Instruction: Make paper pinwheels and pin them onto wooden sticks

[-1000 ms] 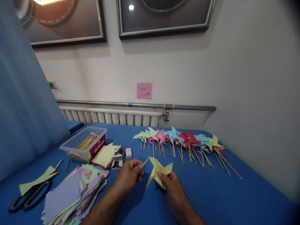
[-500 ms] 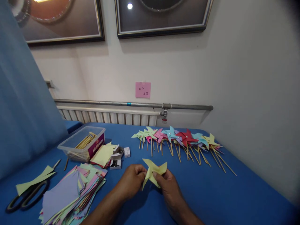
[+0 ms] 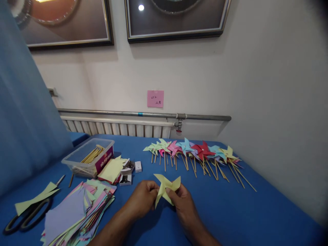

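A pale yellow paper pinwheel (image 3: 162,185) with folded blades is held up over the blue table, between my two hands. My left hand (image 3: 144,199) is closed at its left side, the fingertips partly hidden behind a blade. My right hand (image 3: 185,205) grips it from the right, thumb pressed near the middle where the folded tips meet. No stick shows on this pinwheel. Beyond my hands lies a row of finished pinwheels (image 3: 185,147) in several colours on wooden sticks.
On the left, a stack of coloured paper (image 3: 67,213) lies near scissors (image 3: 36,215) with a green strip on them. Behind stand a clear plastic box (image 3: 69,160) of wooden sticks, yellow sheets (image 3: 111,169) and small open boxes of pins (image 3: 126,178). A blue curtain (image 3: 23,102) hangs left.
The view has shifted very slightly. Both hands keep their grip on the yellow pinwheel, with hardly any visible movement.
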The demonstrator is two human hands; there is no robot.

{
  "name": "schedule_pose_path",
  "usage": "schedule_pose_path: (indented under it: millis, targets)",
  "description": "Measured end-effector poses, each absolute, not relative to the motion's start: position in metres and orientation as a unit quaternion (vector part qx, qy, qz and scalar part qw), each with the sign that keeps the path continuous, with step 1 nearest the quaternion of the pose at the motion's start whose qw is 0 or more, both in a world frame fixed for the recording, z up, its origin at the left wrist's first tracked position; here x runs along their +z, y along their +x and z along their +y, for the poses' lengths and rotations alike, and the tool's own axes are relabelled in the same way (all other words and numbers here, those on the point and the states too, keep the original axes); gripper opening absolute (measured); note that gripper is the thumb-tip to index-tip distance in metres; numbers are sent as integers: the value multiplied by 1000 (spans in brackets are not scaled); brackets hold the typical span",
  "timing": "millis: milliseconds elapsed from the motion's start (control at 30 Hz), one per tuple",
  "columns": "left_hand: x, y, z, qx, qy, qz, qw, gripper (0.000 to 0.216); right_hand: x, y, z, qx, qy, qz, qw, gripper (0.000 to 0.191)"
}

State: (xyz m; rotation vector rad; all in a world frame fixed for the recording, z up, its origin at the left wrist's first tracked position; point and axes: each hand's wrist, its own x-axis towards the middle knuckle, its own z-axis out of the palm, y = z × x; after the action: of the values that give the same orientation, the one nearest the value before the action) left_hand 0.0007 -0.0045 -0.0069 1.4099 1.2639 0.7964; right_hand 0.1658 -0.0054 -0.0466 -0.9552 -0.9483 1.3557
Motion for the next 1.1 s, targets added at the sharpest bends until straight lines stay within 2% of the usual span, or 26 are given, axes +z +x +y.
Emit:
schedule_pose_path:
  millis: [200,467,1100]
  targets:
    - [-3,2,-7,333,591,526,513,15,-34,167,-10,576,-411,-416,571,50]
    - [-1,2,-8,332,592,548,490,16,-45,166,-5,568,-419,-395,588,46]
    - [-5,1,-7,337,585,535,507,17,-39,165,-10,576,-414,-406,576,44]
